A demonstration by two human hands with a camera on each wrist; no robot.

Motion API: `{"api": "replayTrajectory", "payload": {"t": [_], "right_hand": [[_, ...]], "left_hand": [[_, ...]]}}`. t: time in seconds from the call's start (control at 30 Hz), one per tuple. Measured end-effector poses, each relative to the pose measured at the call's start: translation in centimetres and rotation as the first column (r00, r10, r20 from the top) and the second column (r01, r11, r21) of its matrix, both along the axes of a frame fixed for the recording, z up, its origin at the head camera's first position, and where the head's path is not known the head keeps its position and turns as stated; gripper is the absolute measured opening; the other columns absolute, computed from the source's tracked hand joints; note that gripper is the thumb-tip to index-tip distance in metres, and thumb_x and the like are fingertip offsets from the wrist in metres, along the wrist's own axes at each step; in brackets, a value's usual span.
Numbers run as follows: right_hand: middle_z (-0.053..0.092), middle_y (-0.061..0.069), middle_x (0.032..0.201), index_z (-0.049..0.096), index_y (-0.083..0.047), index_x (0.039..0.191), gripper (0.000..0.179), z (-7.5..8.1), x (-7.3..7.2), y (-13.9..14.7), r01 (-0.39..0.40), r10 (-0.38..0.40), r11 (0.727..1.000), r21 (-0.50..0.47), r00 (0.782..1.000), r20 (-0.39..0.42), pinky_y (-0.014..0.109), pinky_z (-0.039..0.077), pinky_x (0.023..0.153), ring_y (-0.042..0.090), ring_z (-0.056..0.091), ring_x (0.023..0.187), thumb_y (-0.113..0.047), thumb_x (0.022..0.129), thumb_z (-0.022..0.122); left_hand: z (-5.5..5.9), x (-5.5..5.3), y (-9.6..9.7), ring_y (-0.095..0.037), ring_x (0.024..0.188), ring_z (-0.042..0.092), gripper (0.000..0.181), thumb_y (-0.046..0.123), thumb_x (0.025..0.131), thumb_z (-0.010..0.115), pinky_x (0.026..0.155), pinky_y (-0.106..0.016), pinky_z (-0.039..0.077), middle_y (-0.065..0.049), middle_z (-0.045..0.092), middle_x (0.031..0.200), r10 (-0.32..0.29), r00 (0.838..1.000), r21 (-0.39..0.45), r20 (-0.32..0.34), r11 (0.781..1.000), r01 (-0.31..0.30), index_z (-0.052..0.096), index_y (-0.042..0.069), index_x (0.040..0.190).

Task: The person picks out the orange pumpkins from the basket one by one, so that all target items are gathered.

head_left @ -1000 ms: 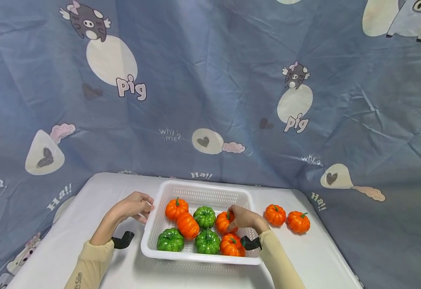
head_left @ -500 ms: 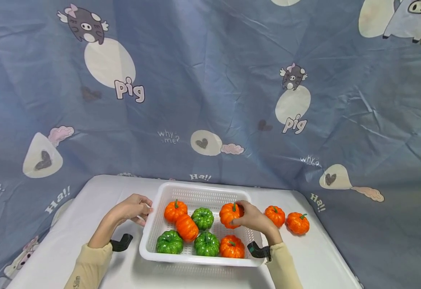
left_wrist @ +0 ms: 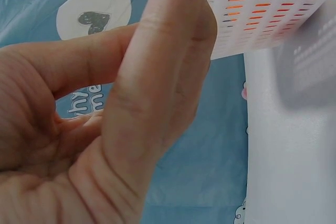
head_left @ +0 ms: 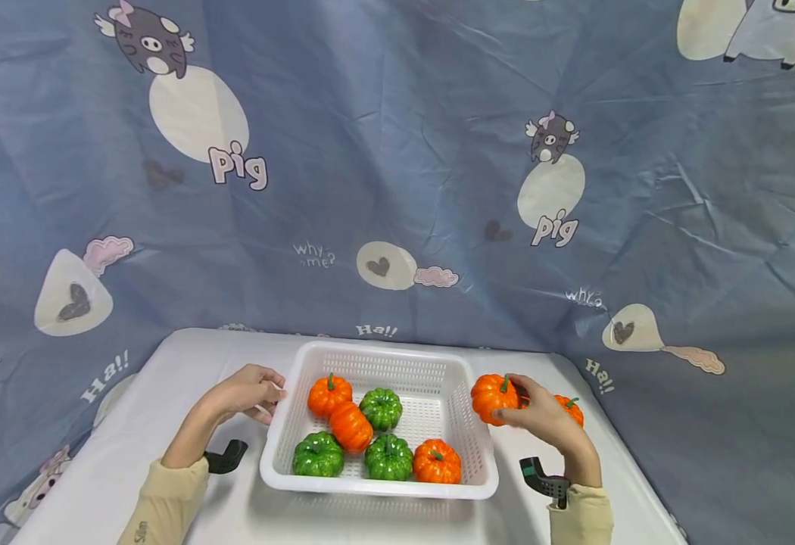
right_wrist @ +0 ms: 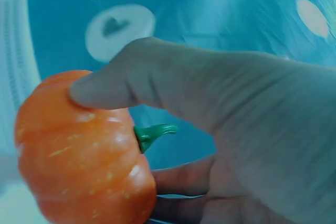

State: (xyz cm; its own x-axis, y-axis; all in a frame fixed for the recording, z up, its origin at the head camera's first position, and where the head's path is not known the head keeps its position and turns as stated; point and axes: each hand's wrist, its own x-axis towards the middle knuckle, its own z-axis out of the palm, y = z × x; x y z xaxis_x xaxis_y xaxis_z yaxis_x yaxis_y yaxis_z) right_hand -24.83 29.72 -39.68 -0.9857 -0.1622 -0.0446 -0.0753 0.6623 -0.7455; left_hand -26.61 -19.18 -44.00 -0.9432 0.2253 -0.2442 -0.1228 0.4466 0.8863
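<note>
My right hand (head_left: pixel 540 412) grips an orange toy pumpkin (head_left: pixel 493 399) just outside the right rim of a white plastic basket (head_left: pixel 378 490). In the right wrist view, my thumb presses one side of that pumpkin (right_wrist: pixel 84 156), with fingers at the other and its green stem towards the palm. My left hand (head_left: pixel 247 393) is at the basket's left rim with loosely bent fingers; the left wrist view shows them by the perforated wall (left_wrist: pixel 252 19), and whether they touch it is hard to tell. Inside the basket lie several green pumpkins (head_left: pixel 388 457) and orange ones (head_left: pixel 437 462).
Behind my right hand, another orange pumpkin (head_left: pixel 569 409) shows on the white table (head_left: pixel 282 522), and a sliver of one more is mostly hidden. A blue pig-print cloth (head_left: pixel 397 189) hangs behind the table.
My right hand has lifted an orange pumpkin out of the basket's right side and carried it rightward past the rim. My left hand has stayed at the left rim.
</note>
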Motion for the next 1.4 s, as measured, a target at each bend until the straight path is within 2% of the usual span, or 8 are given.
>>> {"api": "replayTrajectory", "payload": {"t": [0.23,0.37,0.5,0.67,0.77,1.0,1.13,1.4], "right_hand": [[0.051,0.028,0.133,0.033,0.007,0.143,0.08,-0.3,0.5,4.0,0.068,-0.069,0.997,0.035,0.997,0.041,0.042,0.056,0.087,0.033,0.057,0.111,-0.025,0.082,0.073],[0.047,0.034,0.134,0.029,0.015,0.141,0.081,-1.2,0.3,5.7,0.09,-0.095,0.994,0.065,0.993,0.073,0.043,0.056,0.087,0.035,0.056,0.111,-0.023,0.083,0.071],[0.058,0.027,0.122,0.04,0.015,0.134,0.073,-2.3,-0.1,6.8,0.098,-0.11,0.987,0.126,0.99,0.091,0.04,0.052,0.089,0.03,0.058,0.104,-0.023,0.08,0.071],[0.051,0.035,0.128,0.037,0.019,0.135,0.078,-4.1,-0.7,8.1,0.118,-0.145,0.979,0.167,0.976,0.165,0.051,0.048,0.097,0.04,0.055,0.112,-0.026,0.081,0.072],[0.039,0.041,0.136,0.03,0.022,0.136,0.085,-5.2,-1.2,8.6,0.128,-0.166,0.973,0.189,0.966,0.197,0.059,0.042,0.101,0.049,0.045,0.121,-0.027,0.081,0.072],[0.039,0.04,0.137,0.033,0.02,0.135,0.083,-7.2,-1.8,9.2,0.12,-0.165,0.973,0.199,0.96,0.228,0.062,0.038,0.104,0.051,0.041,0.125,-0.021,0.077,0.076],[0.036,0.04,0.138,0.032,0.019,0.136,0.084,-7.7,-2.1,9.2,0.135,-0.182,0.971,0.197,0.951,0.249,0.063,0.035,0.105,0.052,0.039,0.126,-0.021,0.077,0.077],[0.044,0.036,0.133,0.035,0.019,0.134,0.082,-7.5,-2.0,8.9,0.152,-0.201,0.965,0.214,0.951,0.233,0.062,0.037,0.104,0.048,0.045,0.12,-0.021,0.076,0.078]], "left_hand": [[0.0,-0.1,0.1,-0.019,0.073,0.063,0.035,0.005,0.087,0.055,0.062,-0.036,0.062,-0.014,0.065,0.088,0.014,1.0,0.006,0.006,1.0,-0.014,0.052,-0.013,0.117],[-0.1,-0.2,0.0,-0.019,0.072,0.063,0.036,0.005,0.088,0.055,0.062,-0.036,0.062,-0.014,0.065,0.088,0.004,1.0,0.001,0.004,1.0,-0.004,0.052,-0.014,0.118],[0.1,0.0,0.0,-0.019,0.073,0.063,0.037,0.006,0.088,0.054,0.063,-0.036,0.062,-0.015,0.065,0.089,-0.013,1.0,0.005,0.001,1.0,0.013,0.051,-0.015,0.119],[0.1,0.1,0.0,-0.019,0.073,0.063,0.037,0.006,0.088,0.054,0.063,-0.036,0.062,-0.015,0.065,0.088,-0.009,1.0,0.004,0.006,1.0,0.009,0.051,-0.014,0.119],[0.1,0.1,0.0,-0.018,0.073,0.063,0.036,0.006,0.088,0.054,0.062,-0.035,0.062,-0.014,0.065,0.087,-0.001,1.0,0.0,0.01,1.0,0.001,0.052,-0.014,0.119],[0.1,0.1,-0.1,-0.018,0.074,0.063,0.036,0.006,0.089,0.054,0.063,-0.036,0.062,-0.015,0.065,0.089,-0.014,1.0,0.002,0.0,1.0,0.014,0.051,-0.014,0.119],[0.0,0.0,-0.1,-0.019,0.074,0.063,0.036,0.006,0.088,0.055,0.063,-0.036,0.062,-0.014,0.065,0.089,-0.001,1.0,-0.001,0.008,1.0,0.001,0.052,-0.013,0.118],[-0.1,-0.2,0.0,-0.019,0.073,0.063,0.035,0.006,0.087,0.055,0.062,-0.035,0.062,-0.014,0.065,0.088,0.009,1.0,-0.001,0.007,1.0,-0.009,0.053,-0.013,0.118]]}}
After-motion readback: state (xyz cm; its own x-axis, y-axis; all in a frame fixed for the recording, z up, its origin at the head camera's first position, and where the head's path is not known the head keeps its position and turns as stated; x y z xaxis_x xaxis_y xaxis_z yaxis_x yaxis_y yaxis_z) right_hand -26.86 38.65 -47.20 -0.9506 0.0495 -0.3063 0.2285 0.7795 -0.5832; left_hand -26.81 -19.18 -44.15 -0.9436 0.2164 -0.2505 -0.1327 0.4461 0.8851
